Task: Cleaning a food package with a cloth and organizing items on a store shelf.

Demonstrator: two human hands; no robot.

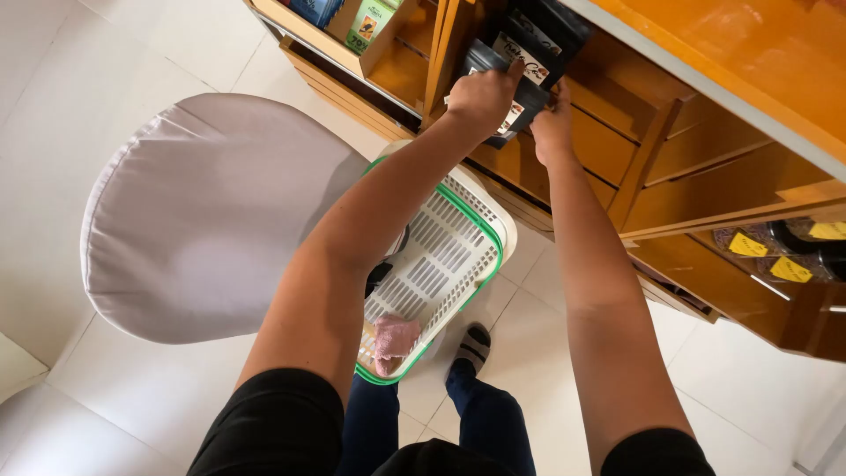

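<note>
Reaching up to the wooden shelf (670, 150), both hands pinch a glossy black pouch (515, 84): left hand (480, 97) on its face, right hand (551, 128) apparently at its lower edge. It sits at the shelf front, not yet clear. A slatted white plastic basket (441, 256) hangs below, holding something pink (394, 339)

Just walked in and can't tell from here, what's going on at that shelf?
A person stands at a wooden shelf unit with both arms stretched out. The left hand and right hand both grip a black pouch at one of its compartments. A white basket with green trim hangs at the left forearm, with a pink item in it. A grey covered chair stands just to the left.
</note>
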